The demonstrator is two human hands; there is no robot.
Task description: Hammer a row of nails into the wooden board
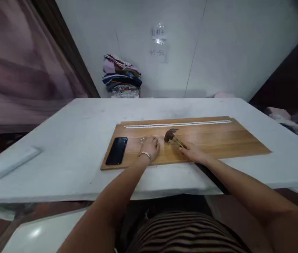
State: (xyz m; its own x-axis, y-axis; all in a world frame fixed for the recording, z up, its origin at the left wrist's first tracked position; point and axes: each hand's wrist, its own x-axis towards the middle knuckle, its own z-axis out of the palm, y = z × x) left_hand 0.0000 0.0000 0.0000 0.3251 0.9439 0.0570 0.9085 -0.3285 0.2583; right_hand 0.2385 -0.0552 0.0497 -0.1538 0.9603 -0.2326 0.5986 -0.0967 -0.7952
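Wooden board (217, 140): flat under both hands.
Right hand (192, 151): fingers closed round hammer (172, 136) handle; head just beyond fingertips.
Left hand (151, 147): fingers curled on board; grip cannot be told.
Phone (117, 150): left of those fingers.

One board (217, 138), one phone (116, 150), one hammer (170, 135), one white strip (177, 124), one fabric pile (121, 76).

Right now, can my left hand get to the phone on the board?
Probably yes. The left hand rests on the board just right of the phone, and nothing seems to lie between them.
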